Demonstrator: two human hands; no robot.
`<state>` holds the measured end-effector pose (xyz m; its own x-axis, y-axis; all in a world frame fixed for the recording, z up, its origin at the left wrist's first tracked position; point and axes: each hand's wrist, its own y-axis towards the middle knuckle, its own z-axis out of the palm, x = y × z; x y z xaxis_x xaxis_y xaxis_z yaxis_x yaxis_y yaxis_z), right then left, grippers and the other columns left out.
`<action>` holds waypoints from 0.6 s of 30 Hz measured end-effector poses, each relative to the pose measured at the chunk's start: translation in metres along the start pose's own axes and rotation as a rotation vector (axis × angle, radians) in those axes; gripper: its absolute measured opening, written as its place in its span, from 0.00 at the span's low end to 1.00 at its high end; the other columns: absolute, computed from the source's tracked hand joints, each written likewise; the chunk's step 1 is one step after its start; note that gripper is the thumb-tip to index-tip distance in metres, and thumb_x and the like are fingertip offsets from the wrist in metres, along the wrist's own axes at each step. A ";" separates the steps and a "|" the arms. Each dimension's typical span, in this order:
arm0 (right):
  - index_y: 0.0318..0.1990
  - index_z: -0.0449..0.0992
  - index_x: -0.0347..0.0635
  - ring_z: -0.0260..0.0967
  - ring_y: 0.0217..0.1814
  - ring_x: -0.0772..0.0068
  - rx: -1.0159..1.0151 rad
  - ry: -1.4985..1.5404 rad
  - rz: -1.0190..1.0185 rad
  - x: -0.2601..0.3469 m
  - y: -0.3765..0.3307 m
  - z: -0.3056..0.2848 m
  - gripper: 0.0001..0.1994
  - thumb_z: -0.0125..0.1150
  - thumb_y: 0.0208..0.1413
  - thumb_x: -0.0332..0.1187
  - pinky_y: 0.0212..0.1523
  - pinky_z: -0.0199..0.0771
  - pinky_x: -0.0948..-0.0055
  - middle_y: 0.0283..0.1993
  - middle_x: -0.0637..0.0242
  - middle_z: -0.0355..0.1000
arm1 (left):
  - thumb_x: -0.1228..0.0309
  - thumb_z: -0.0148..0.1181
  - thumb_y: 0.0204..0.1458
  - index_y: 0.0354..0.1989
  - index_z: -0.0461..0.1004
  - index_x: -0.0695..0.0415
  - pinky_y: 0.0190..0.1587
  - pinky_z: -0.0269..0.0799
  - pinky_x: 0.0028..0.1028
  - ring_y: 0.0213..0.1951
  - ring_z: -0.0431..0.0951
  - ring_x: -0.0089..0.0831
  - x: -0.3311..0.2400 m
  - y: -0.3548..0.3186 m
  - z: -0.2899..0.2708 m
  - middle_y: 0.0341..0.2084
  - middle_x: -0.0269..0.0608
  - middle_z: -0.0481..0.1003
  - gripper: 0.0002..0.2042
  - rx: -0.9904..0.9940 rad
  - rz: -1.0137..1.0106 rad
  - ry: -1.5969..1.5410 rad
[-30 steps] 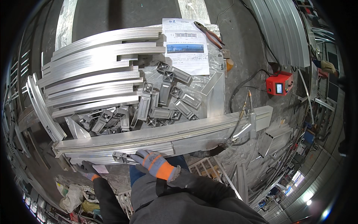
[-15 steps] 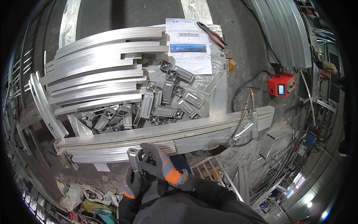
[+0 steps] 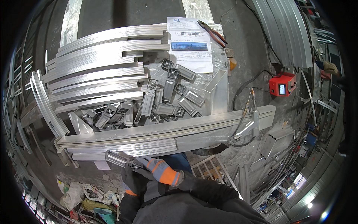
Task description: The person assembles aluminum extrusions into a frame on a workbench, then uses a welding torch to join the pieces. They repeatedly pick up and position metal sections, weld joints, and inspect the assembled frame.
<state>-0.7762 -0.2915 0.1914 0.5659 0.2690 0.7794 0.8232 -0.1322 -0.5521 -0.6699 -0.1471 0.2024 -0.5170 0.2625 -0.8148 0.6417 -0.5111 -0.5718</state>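
My left hand (image 3: pixel 133 180), in a dark glove with an orange cuff, and my right hand (image 3: pixel 159 170), in a grey and orange glove, meet just below the bench's front edge. Together they grip one end of a short aluminium profile piece (image 3: pixel 117 159), which sticks out to the left. Right above it a long aluminium profile (image 3: pixel 167 130) lies across the front of the bench on a stack of similar bars. A heap of short hollow profile pieces (image 3: pixel 167 98) sits behind it.
Long curved aluminium bars (image 3: pixel 100 71) fill the bench's left and back. A printed paper sheet (image 3: pixel 190 44) and pliers (image 3: pixel 211 32) lie at the back. A welding torch (image 3: pixel 250 112) rests on the long profile's right end, cabled to a red welder (image 3: pixel 282 85). Rubbish bags (image 3: pixel 82 195) lie lower left.
My hands were apart at the bench's front edge a second ago. They have come together, and the short profile piece is now held between them below the long profile.
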 end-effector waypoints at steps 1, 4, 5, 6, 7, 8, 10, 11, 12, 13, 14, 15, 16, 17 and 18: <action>0.81 0.53 0.50 0.78 0.50 0.46 -0.054 0.000 -0.034 -0.001 0.001 -0.002 0.39 0.58 0.61 0.28 0.46 0.78 0.51 0.53 0.46 0.73 | 0.61 0.50 0.74 0.65 0.69 0.61 0.51 0.79 0.41 0.53 0.79 0.38 0.003 -0.001 -0.002 0.55 0.43 0.77 0.19 -0.027 -0.033 -0.021; 0.79 0.56 0.49 0.77 0.52 0.47 0.064 -0.018 0.049 -0.005 0.002 -0.005 0.37 0.58 0.62 0.28 0.47 0.76 0.51 0.51 0.47 0.73 | 0.63 0.53 0.73 0.65 0.70 0.60 0.52 0.79 0.40 0.53 0.80 0.39 0.004 -0.001 -0.010 0.57 0.43 0.76 0.18 0.050 -0.063 0.115; 0.79 0.56 0.48 0.77 0.53 0.47 0.050 -0.005 0.042 -0.007 0.002 -0.004 0.36 0.58 0.63 0.28 0.47 0.76 0.51 0.50 0.48 0.73 | 0.63 0.54 0.72 0.65 0.69 0.60 0.52 0.79 0.40 0.53 0.80 0.39 0.001 0.001 -0.013 0.57 0.45 0.76 0.19 0.128 -0.032 0.250; 0.79 0.57 0.48 0.77 0.53 0.47 0.036 0.007 0.035 -0.009 0.002 -0.004 0.36 0.58 0.63 0.29 0.48 0.76 0.51 0.50 0.48 0.73 | 0.64 0.54 0.72 0.66 0.69 0.61 0.52 0.79 0.40 0.54 0.80 0.40 0.000 0.001 -0.013 0.57 0.46 0.76 0.20 0.176 0.002 0.280; 0.79 0.56 0.48 0.77 0.52 0.47 0.016 -0.009 0.011 -0.011 0.002 -0.003 0.36 0.58 0.64 0.30 0.47 0.77 0.51 0.50 0.48 0.73 | 0.65 0.55 0.71 0.67 0.69 0.62 0.52 0.79 0.40 0.54 0.79 0.40 -0.002 0.002 -0.014 0.57 0.47 0.76 0.20 0.153 -0.074 0.192; 0.79 0.56 0.48 0.77 0.50 0.46 -0.005 -0.025 -0.013 -0.013 0.003 -0.002 0.36 0.58 0.64 0.31 0.46 0.77 0.52 0.49 0.47 0.73 | 0.65 0.56 0.71 0.68 0.68 0.62 0.51 0.79 0.40 0.54 0.79 0.41 -0.002 0.000 -0.012 0.56 0.48 0.76 0.21 0.100 -0.147 -0.003; 0.79 0.56 0.48 0.77 0.51 0.46 -0.103 -0.050 -0.051 -0.014 0.004 -0.003 0.35 0.58 0.65 0.33 0.49 0.78 0.53 0.51 0.46 0.73 | 0.66 0.56 0.70 0.69 0.68 0.64 0.51 0.78 0.40 0.54 0.79 0.42 -0.003 0.000 -0.014 0.55 0.50 0.76 0.23 0.104 0.016 0.162; 0.78 0.58 0.48 0.76 0.54 0.45 -0.180 -0.058 -0.066 -0.014 0.005 -0.005 0.34 0.59 0.65 0.33 0.52 0.77 0.53 0.54 0.45 0.73 | 0.66 0.57 0.69 0.69 0.67 0.64 0.52 0.77 0.41 0.55 0.79 0.43 -0.003 0.000 -0.017 0.54 0.51 0.77 0.24 0.160 0.252 0.521; 0.78 0.59 0.48 0.75 0.56 0.44 -0.185 -0.093 -0.037 -0.013 0.006 -0.008 0.34 0.60 0.65 0.33 0.55 0.77 0.52 0.57 0.45 0.73 | 0.65 0.57 0.69 0.69 0.67 0.65 0.53 0.77 0.42 0.55 0.78 0.44 -0.002 0.002 -0.021 0.54 0.53 0.77 0.24 0.197 0.396 0.762; 0.78 0.59 0.47 0.75 0.58 0.43 -0.330 0.029 -0.063 -0.012 0.008 -0.011 0.34 0.61 0.65 0.36 0.56 0.77 0.52 0.58 0.44 0.72 | 0.65 0.57 0.68 0.70 0.67 0.65 0.53 0.76 0.42 0.56 0.78 0.45 -0.001 0.004 -0.026 0.53 0.54 0.77 0.25 0.210 0.438 0.863; 0.78 0.59 0.46 0.74 0.59 0.42 -0.402 0.125 -0.046 -0.011 0.009 -0.014 0.34 0.62 0.65 0.39 0.58 0.76 0.51 0.60 0.44 0.72 | 0.65 0.57 0.68 0.69 0.68 0.65 0.54 0.75 0.43 0.56 0.77 0.46 0.001 0.010 -0.031 0.54 0.55 0.77 0.25 0.206 0.386 0.847; 0.77 0.59 0.46 0.73 0.61 0.41 -0.474 0.215 -0.047 -0.012 0.010 -0.017 0.35 0.62 0.66 0.42 0.59 0.76 0.51 0.61 0.44 0.71 | 0.64 0.56 0.68 0.69 0.68 0.65 0.55 0.74 0.44 0.57 0.77 0.47 0.002 0.012 -0.035 0.54 0.56 0.78 0.25 0.216 0.376 0.800; 0.77 0.60 0.46 0.73 0.62 0.41 -0.431 0.244 -0.032 -0.014 0.011 -0.020 0.35 0.63 0.66 0.43 0.60 0.76 0.51 0.62 0.44 0.71 | 0.64 0.56 0.67 0.68 0.69 0.65 0.56 0.73 0.44 0.57 0.76 0.49 0.002 0.015 -0.039 0.55 0.56 0.78 0.25 0.288 0.374 0.935; 0.77 0.60 0.46 0.72 0.62 0.41 -0.390 0.267 -0.034 -0.017 0.011 -0.022 0.35 0.63 0.66 0.44 0.60 0.75 0.50 0.63 0.44 0.71 | 0.63 0.56 0.67 0.68 0.70 0.65 0.56 0.73 0.44 0.57 0.76 0.50 0.000 0.019 -0.042 0.56 0.56 0.78 0.24 0.375 0.415 1.037; 0.77 0.60 0.46 0.72 0.63 0.41 -0.384 0.294 -0.074 -0.021 0.009 -0.024 0.35 0.63 0.66 0.45 0.60 0.75 0.49 0.64 0.44 0.71 | 0.63 0.57 0.67 0.66 0.72 0.65 0.56 0.72 0.45 0.57 0.76 0.51 -0.001 0.022 -0.043 0.56 0.56 0.78 0.24 0.432 0.429 1.129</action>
<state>-0.7790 -0.3208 0.1770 0.4487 0.0176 0.8935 0.7877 -0.4800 -0.3862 -0.6314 -0.1235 0.1868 0.5853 0.4481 -0.6757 0.2916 -0.8940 -0.3403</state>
